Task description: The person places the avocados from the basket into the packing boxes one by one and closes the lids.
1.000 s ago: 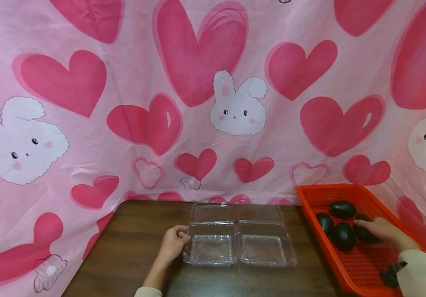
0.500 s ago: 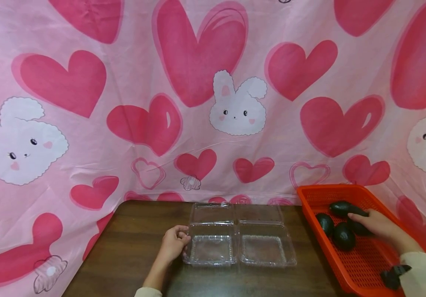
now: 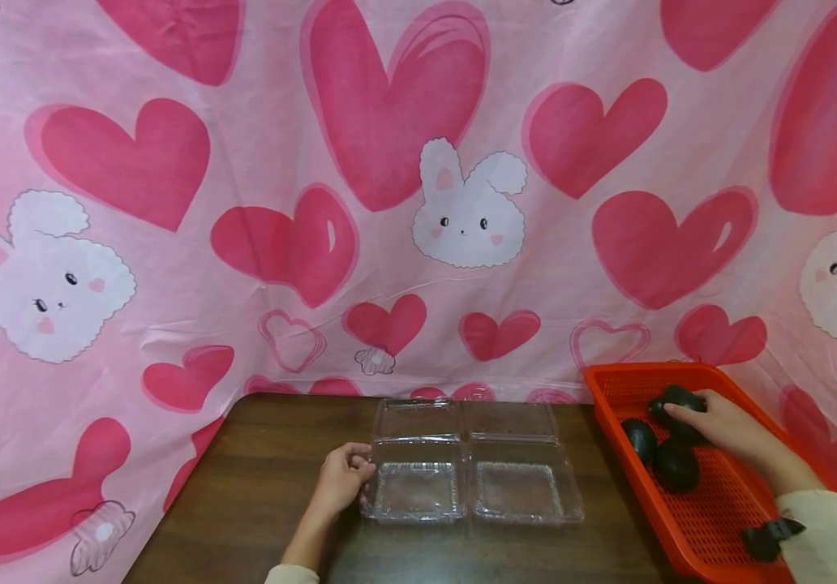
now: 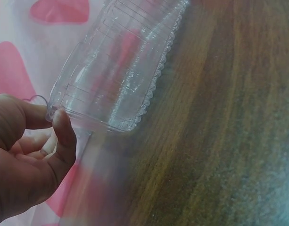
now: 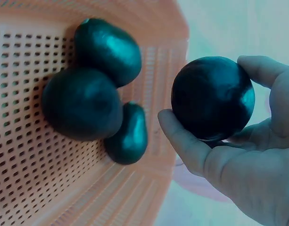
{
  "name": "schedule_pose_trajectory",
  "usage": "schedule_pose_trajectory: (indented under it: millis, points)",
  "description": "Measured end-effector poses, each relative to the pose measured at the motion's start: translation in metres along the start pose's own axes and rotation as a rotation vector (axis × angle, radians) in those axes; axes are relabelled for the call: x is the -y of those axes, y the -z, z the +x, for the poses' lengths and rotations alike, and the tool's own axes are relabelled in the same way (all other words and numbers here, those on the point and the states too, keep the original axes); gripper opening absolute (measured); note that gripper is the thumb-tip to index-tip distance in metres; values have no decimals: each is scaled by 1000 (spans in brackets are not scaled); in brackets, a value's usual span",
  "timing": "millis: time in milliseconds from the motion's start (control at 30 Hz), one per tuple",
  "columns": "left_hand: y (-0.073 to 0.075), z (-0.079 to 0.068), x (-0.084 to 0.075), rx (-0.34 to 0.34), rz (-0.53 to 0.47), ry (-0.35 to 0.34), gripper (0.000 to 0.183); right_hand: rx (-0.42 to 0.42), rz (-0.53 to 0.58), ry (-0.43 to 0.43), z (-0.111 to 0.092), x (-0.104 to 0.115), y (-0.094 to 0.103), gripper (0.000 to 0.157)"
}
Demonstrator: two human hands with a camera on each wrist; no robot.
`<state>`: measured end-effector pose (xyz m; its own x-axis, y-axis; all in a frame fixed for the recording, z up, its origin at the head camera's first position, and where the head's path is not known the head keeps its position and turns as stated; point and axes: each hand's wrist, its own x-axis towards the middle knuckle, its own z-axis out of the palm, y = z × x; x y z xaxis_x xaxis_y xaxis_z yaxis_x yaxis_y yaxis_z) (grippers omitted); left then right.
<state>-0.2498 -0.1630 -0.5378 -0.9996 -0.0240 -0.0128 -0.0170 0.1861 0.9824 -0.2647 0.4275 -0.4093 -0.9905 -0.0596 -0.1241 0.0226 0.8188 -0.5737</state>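
My left hand (image 3: 341, 478) pinches the left rim of a clear plastic clamshell container (image 3: 415, 491), finger and thumb at its corner in the left wrist view. A second clear clamshell (image 3: 517, 491) sits directly beside it, both with lids raised at the back. My right hand (image 3: 725, 426) grips a dark green avocado (image 5: 212, 99) between thumb and fingers, over the orange basket (image 3: 611, 442). Three other avocados lie in the basket: one at the left wall (image 3: 639, 440), one in front (image 3: 676, 466), and one (image 3: 656, 408) partly hidden behind the held avocado.
The perforated basket stands at the right of the brown wooden table (image 3: 258, 487). A pink cloth (image 3: 192, 324) with hearts and rabbits hangs behind and at both sides. A black strap piece (image 3: 772, 538) sits at my right sleeve.
My right hand has lifted its avocado off the basket floor and moved it toward the back, over another avocado. My left hand stays at the container's rim.
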Motion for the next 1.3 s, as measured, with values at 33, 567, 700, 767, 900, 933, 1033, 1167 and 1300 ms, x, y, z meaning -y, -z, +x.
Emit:
schedule_pose_trajectory:
  millis: [33,567,700,767,900,933,1033,1167,1300]
  points:
    - [0,0,0,-2,2,3,30,0,-6,0,0,3,0,77]
    - [0,2,2,-6,22,18,31,42,122,16,1,44,-13,80]
    - [2,2,0,6,13,20,32,34,122,23,1,57,-18,78]
    - [2,2,0,13,12,21,32,32,127,25,1,63,-21,78]
    - [2,2,2,16,10,29,32,38,139,20,1,73,-30,79]
    - [2,2,2,14,11,30,32,42,152,22,2,75,-32,79]
    - [2,1,1,4,10,34,32,53,190,27,4,80,-38,78]
    - [1,0,0,-6,16,25,32,70,226,31,8,85,-45,76]
    - [-2,-1,-4,-9,32,22,31,83,240,28,10,89,-53,77]
